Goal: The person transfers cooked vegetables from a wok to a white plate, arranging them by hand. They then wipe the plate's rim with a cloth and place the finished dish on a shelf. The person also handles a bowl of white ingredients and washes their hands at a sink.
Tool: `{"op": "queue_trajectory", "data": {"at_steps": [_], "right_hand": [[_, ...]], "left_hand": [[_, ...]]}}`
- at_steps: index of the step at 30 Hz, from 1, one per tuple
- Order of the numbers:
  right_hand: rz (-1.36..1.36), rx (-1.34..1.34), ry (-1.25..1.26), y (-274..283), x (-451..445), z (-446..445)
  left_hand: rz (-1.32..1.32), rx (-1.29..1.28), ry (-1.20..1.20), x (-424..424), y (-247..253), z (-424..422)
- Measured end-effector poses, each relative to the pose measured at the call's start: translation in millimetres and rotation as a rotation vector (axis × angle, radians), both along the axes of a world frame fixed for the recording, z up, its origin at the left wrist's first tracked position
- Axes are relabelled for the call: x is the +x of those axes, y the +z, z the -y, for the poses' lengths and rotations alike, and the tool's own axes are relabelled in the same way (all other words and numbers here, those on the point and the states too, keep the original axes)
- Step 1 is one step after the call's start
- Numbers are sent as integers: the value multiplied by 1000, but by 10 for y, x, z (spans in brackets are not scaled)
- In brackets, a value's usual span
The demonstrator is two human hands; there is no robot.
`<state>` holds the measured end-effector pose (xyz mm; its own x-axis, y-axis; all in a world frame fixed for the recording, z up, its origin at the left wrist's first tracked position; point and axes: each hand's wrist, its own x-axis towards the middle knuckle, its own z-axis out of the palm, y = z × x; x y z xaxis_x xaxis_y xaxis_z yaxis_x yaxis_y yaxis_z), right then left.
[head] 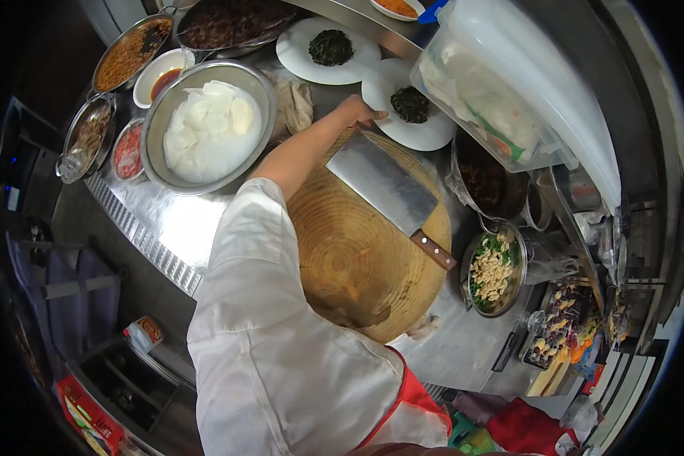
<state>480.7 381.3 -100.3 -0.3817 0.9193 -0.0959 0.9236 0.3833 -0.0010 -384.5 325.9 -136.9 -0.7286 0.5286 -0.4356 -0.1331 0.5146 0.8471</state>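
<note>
My left hand (360,112) reaches forward over the round wooden chopping block (342,256) and grips the rim of a white plate (427,135), thumb on top. Dark green shredded leaves (410,105) lie in a small heap on that plate. Behind it, a second white plate (296,51) holds a similar heap (330,48); the two plates meet at their edges. A cleaver (385,182) with a brown wooden handle lies flat on the block, near my left forearm, its handle pointing towards the lower right. My right hand is out of view.
Left of the block stands a metal bowl (150,149) of white slices in cloudy liquid, beside a crumpled cloth (296,102). A clear plastic container (479,114) overhangs the right side. Below it are a dark pot (490,176) and a metal bowl (522,268) of greens and nuts.
</note>
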Motion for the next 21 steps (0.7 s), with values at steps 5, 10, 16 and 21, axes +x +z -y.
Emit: {"op": "queue_trajectory", "data": {"at_steps": [5, 10, 16, 21], "right_hand": [[44, 91, 50, -59, 92, -48], [176, 147, 194, -227, 358, -1], [86, 75, 146, -196, 190, -53], [-8, 118, 192, -227, 228, -181]], "left_hand": [[24, -28, 51, -201, -428, -157], [-376, -409, -132, -132, -134, 95], [275, 346, 281, -45, -124, -20], [292, 379, 430, 55, -124, -301]]}}
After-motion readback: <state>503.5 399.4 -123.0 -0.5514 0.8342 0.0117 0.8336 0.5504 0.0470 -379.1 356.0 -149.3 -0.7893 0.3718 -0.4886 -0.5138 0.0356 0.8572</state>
